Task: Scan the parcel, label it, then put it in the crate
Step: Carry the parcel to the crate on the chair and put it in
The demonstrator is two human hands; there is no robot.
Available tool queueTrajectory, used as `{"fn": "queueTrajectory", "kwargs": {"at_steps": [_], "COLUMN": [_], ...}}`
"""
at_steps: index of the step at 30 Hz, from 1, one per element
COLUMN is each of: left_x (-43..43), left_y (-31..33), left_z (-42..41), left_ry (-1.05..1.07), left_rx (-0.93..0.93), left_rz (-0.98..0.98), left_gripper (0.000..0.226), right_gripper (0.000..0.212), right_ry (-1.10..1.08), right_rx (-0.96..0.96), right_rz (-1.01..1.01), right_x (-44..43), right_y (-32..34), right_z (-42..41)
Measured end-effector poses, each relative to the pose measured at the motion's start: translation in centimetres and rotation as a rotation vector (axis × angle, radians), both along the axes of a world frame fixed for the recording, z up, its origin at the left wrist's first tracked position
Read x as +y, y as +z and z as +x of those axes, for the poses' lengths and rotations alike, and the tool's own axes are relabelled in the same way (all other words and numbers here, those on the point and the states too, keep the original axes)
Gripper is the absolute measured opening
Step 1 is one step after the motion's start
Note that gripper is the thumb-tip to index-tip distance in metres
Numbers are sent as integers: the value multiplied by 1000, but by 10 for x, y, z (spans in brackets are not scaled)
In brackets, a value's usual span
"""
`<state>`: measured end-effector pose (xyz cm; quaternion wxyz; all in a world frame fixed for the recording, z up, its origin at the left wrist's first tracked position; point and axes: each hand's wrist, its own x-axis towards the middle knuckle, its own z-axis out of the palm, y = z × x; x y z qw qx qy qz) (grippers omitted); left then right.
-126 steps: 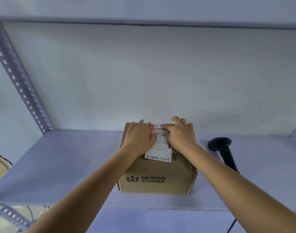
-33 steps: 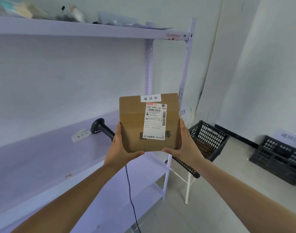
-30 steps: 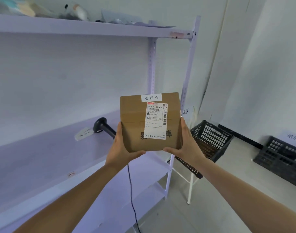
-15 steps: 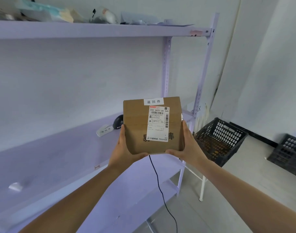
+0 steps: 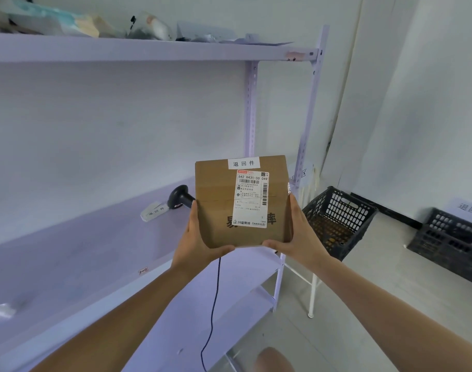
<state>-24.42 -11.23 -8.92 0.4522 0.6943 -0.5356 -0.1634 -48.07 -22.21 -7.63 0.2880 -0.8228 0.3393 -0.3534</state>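
I hold a brown cardboard parcel (image 5: pixel 216 200) in the air in front of me, its face turned toward me. A white shipping label (image 5: pixel 252 198) and a small white strip label (image 5: pixel 243 163) are stuck on that face. My left hand (image 5: pixel 196 244) grips its lower left edge and my right hand (image 5: pixel 300 238) grips its lower right edge. A black plastic crate (image 5: pixel 339 218) stands on a white stand just right of the parcel. The black barcode scanner (image 5: pixel 179 199) lies on the shelf behind my left hand, partly hidden by the parcel.
A lilac metal shelf unit (image 5: pixel 95 251) runs along the left. A white paper slip (image 5: pixel 153 210) lies beside the scanner, whose cable (image 5: pixel 214 296) hangs over the shelf edge. Bags lie on the top shelf (image 5: pixel 122 47). A second black crate (image 5: pixel 452 242) sits on the floor at right.
Earlier both hands pressed the label onto the parcel on the shelf. Since then I lifted it and turned right; over the last second the parcel stays held while the view shifts slightly.
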Motion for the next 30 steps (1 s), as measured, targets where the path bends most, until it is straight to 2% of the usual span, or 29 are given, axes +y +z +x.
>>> {"fn": "queueTrajectory", "kwargs": {"at_steps": [12, 23, 30], "left_x": [-77, -170, -222], "left_y": [-9, -6, -2], "left_z": [-62, -180, -257], "left_ry": [-110, -98, -88], "left_rx": [-12, -4, -25], "left_rz": [-10, -21, -19], "left_gripper": [138, 136, 138], "right_gripper": [128, 133, 128], "right_ry": [-132, -121, -106], "right_rx": [-35, 39, 26], "right_rz": [29, 54, 56], "right_x": [-52, -146, -196], "right_y": [-16, -2, 5], "right_z": [-73, -188, -266]}}
